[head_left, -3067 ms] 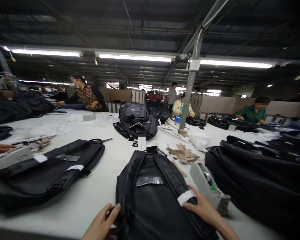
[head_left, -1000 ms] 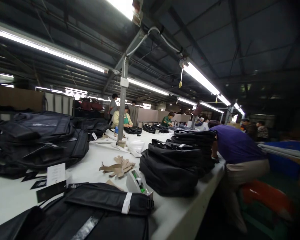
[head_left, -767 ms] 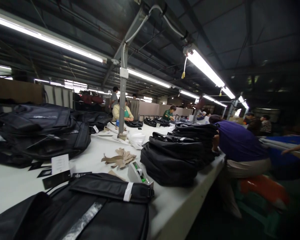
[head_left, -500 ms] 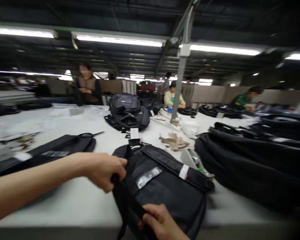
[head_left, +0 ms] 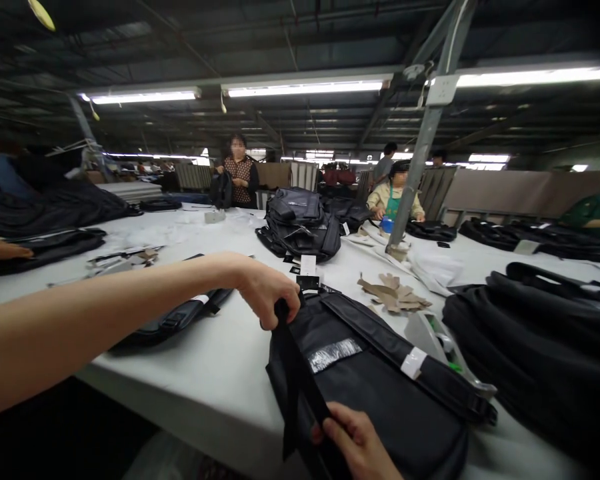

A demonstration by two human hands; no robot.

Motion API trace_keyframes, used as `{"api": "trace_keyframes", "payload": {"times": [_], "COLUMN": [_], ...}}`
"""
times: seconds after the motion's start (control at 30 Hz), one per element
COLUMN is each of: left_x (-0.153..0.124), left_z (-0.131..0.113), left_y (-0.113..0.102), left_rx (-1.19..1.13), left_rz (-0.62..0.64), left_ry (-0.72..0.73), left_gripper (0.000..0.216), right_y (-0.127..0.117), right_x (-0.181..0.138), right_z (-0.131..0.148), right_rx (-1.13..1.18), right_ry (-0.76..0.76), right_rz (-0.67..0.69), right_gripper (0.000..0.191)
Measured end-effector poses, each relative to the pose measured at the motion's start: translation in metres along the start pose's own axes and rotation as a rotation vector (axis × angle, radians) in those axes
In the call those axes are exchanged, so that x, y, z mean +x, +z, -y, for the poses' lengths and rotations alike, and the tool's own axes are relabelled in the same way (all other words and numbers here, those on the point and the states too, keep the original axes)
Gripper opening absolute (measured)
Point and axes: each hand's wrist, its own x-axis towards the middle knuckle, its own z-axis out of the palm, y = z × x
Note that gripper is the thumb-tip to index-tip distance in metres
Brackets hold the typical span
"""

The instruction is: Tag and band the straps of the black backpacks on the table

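Observation:
A black backpack (head_left: 380,380) lies on the white table in front of me, its back side up. My left hand (head_left: 273,293) is closed around the upper part of a black shoulder strap (head_left: 300,367) near the bag's top. Lower down, my right hand (head_left: 355,433) pinches the same strap between thumb and fingers. The other shoulder strap (head_left: 365,333) lies along the bag with a white band (head_left: 413,363) around it. A clear shiny strip (head_left: 335,355) sits on the back panel. Beyond the bag's top lie a black tag and a white tag (head_left: 308,265).
A tape dispenser (head_left: 437,340) stands right of the bag, beside stacked black bags (head_left: 535,360). Brown paper scraps (head_left: 395,292) and a bag pile (head_left: 300,223) lie farther back. Another backpack (head_left: 175,320) is at left. A co-worker's hand (head_left: 5,250) touches bags at far left. A post (head_left: 415,173) rises behind.
The view has swung left, so the backpack and my hands appear farther right. Both hands keep hold of the strap, which now looks straighter. A co-worker's hand has come into view at left.

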Motion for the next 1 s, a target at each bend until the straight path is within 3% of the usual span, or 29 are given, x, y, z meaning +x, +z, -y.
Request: {"api": "trace_keyframes", "payload": {"times": [0.17, 0.27, 0.37, 0.47, 0.53, 0.6, 0.7, 0.77, 0.8, 0.87, 0.93, 1.0], "left_x": [-0.003, -0.007, -0.008, -0.003, 0.001, 0.006, 0.012, 0.018, 0.021, 0.029, 0.040, 0.052], "left_z": [-0.004, -0.002, -0.006, -0.020, -0.033, -0.045, -0.060, -0.065, -0.066, -0.066, -0.064, -0.061], "left_y": [-0.010, -0.015, -0.014, 0.000, 0.021, 0.051, 0.106, 0.142, 0.158, 0.183, 0.200, 0.209], "left_rx": [-0.020, -0.031, -0.049, -0.024, 0.005, -0.061, -0.380, -0.610, -0.720, -0.943, -1.122, -1.241], "left_rz": [-0.070, -0.146, -0.239, -0.386, -0.590, -0.908, -1.386, -1.562, -1.570, -1.426, -1.205, -1.062], "left_ry": [0.001, 0.005, 0.087, 0.198, 0.181, 0.068, -0.105, -0.214, -0.267, -0.351, -0.409, -0.425], "left_gripper": [0.027, 0.028, 0.027, 0.020, 0.012, 0.014, 0.027, 0.043, 0.053, 0.069, 0.066, 0.052], "right_y": [0.000, -0.005, -0.013, -0.017, -0.017, -0.018, -0.019, -0.020, -0.019, -0.017, -0.014, -0.010], "right_x": [-0.001, 0.010, 0.037, 0.068, 0.083, 0.093, 0.101, 0.105, 0.107, 0.112, 0.116, 0.119], "right_z": [0.000, 0.012, 0.044, 0.090, 0.116, 0.133, 0.145, 0.149, 0.150, 0.154, 0.158, 0.161], "right_rx": [0.047, 0.229, 0.551, 0.760, 0.823, 0.853, 0.816, 0.758, 0.731, 0.692, 0.675, 0.668], "right_ry": [0.051, 0.116, 0.212, 0.339, 0.367, 0.366, 0.435, 0.499, 0.512, 0.511, 0.516, 0.539], "right_rz": [0.026, -0.008, -0.002, 0.183, 0.236, 0.176, 0.101, 0.075, 0.047, -0.037, -0.081, -0.084], "right_gripper": [0.038, 0.047, 0.067, 0.069, 0.059, 0.036, 0.011, 0.012, 0.014, 0.016, 0.019, 0.022]}}
